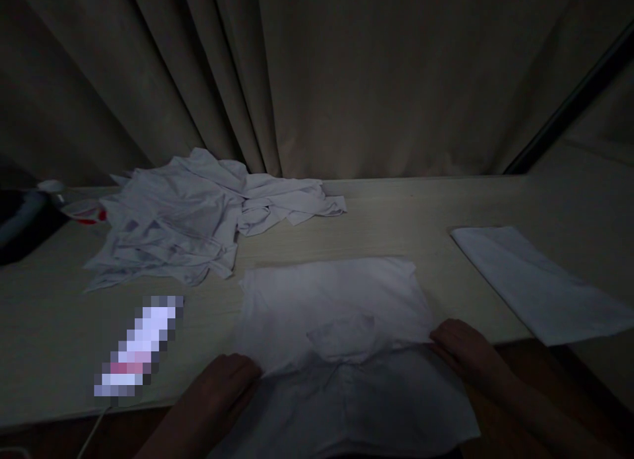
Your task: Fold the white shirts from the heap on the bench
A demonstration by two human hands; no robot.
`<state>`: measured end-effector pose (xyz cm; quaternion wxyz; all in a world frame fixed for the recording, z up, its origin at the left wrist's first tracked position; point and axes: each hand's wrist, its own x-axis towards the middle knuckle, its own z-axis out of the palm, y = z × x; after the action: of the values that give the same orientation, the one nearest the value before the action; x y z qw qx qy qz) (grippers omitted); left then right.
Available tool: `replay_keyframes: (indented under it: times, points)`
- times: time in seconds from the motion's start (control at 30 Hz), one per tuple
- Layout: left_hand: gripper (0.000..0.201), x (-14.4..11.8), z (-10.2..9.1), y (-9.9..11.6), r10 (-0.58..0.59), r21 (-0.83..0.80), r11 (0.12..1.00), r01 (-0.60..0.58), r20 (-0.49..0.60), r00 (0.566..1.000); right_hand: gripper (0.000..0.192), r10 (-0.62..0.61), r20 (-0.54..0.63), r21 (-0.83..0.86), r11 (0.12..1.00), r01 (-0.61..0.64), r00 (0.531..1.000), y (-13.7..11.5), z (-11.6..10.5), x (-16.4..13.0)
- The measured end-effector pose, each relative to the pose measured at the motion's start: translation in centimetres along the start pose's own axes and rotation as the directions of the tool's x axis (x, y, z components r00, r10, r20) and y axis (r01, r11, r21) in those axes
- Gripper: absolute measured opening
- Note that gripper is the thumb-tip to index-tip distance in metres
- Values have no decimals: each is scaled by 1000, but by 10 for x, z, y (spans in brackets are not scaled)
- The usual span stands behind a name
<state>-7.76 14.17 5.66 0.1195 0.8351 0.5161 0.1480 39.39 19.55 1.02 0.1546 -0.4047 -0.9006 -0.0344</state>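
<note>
A white shirt [341, 300] lies partly on the table in front of me, its lower part hanging over the front edge. What looks like its collar shows near the middle. My left hand [225, 380] pinches the shirt's left side at the table edge. On the opposite side, my right hand [458, 347] has its fingers closed on the cloth. Both hands sit at about the same height, with the fabric stretched between them.
Crumpled white clothes [173, 221] lie at the back left. A folded white cloth [539, 281] rests at the right edge. A blurred, lit phone-like object [141, 347] with a cable [92, 432] lies at left. Curtains [386, 82] hang behind the table [396, 208].
</note>
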Motion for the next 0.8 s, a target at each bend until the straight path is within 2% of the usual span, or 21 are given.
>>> replay_keyframes:
  times: [0.1,0.2,0.33,0.63,0.8]
  points:
    - [22,1,-8,1,-28,-5,1000,27,-44,999,14,35,-31,20,999,-34,999,3,-9,-1]
    - [22,0,-17,3,-51,-14,999,51,-41,998,14,63,-45,10,998,-62,997,6,-21,1]
    - [23,-10,-22,8,-47,-1,999,47,-49,998,15,71,-42,-11,997,-72,997,-2,-33,-5]
    - [23,-40,-6,12,35,44,999,-30,-115,993,14,127,-83,-20,991,-130,988,-25,-52,-27]
    - [25,-58,0,6,87,181,982,-59,-153,984,17,127,-76,-24,991,-129,989,-30,-56,-34]
